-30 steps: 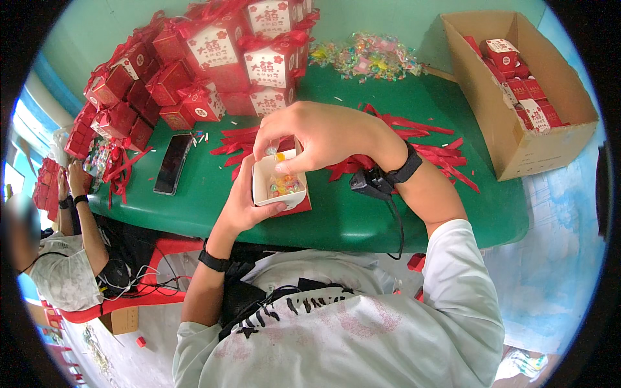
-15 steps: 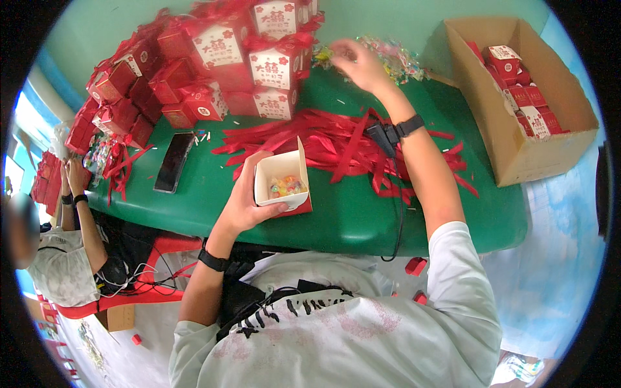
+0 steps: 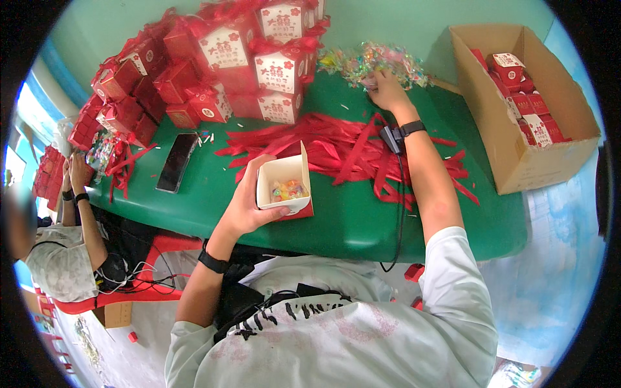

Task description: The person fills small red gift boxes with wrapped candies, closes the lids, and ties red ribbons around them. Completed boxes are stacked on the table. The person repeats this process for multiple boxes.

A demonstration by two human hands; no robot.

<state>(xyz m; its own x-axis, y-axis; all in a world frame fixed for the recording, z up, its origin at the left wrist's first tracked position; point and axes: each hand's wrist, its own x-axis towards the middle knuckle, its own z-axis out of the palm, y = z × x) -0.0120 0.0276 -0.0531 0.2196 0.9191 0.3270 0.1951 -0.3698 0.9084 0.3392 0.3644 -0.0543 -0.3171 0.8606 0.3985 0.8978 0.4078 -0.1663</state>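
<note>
White-lined box [image 3: 278, 173] holds several colourful candies [image 3: 290, 190].

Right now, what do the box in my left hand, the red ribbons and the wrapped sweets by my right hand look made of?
The box: probably thin card, smooth and white inside, judging by its crisp edges. The red ribbons: likely satiny fabric, from their sheen and limp, tangled strips. The wrapped sweets: wrappers look like clear, shiny plastic film, given the glints, though cellophane is possible.
</note>
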